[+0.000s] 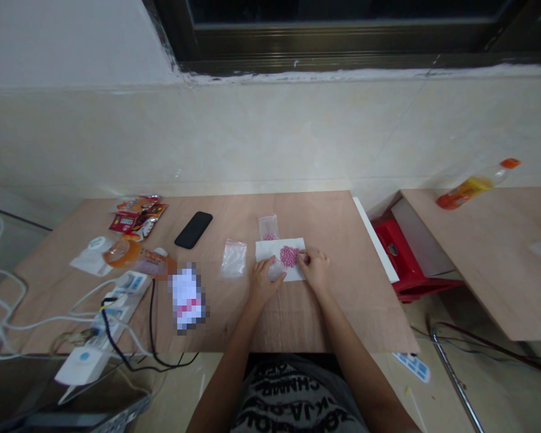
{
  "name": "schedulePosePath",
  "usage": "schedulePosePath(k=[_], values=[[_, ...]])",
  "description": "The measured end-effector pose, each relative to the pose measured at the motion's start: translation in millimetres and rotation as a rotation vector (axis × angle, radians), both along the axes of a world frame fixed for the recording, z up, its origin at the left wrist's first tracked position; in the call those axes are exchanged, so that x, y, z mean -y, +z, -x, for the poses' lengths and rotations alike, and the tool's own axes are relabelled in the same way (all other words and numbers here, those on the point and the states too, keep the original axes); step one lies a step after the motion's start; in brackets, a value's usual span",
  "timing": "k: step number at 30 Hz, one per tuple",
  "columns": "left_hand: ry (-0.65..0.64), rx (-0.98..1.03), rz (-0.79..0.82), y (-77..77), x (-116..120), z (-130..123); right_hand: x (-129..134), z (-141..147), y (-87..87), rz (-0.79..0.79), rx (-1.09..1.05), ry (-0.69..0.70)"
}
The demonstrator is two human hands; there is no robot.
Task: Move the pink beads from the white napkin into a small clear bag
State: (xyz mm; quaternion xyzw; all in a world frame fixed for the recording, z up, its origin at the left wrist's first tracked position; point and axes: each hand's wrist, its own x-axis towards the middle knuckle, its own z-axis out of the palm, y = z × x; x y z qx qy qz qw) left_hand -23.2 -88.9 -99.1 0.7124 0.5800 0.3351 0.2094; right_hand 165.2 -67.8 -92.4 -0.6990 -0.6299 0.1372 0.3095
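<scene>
A white sheet of paper [265, 246] lies on the wooden table with a heap of small pink beads [289, 257] on it. At the sheet's lower left, my left hand [264, 281] has its thumb and fingers on either side of a small clear plastic bag [276, 269], holding it against the paper. My right hand [315, 267] is at the sheet's right edge, its fingertips pinched together beside the heap. Whatever is between those fingertips is too small to tell. Just behind the paper is a clear bag [268, 227] with some pink beads inside.
Left of the paper lies another clear plastic bag [234, 258]. Further left are a black phone [193, 230], a blurred-out lit screen [188, 299], an orange bottle [137, 257], snack packets [137, 216] and a power strip [117, 319] with cables. A drink bottle [475, 185] lies on the right table.
</scene>
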Motion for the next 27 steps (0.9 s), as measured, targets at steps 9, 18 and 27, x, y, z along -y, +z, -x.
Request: schedulePosePath(k=[9, 18, 27], values=[[0.007, 0.002, 0.001, 1.1, 1.1, -0.2, 0.2, 0.8, 1.5, 0.034, 0.047, 0.002], [0.014, -0.001, 0.016, -2.9, 0.9, 0.8, 1.8, 0.2, 2.7, -0.001, 0.029, -0.018], [0.011, 0.020, 0.016, -1.9, 0.8, 0.4, 9.0, 3.9, 9.3, -0.042, -0.090, 0.009]])
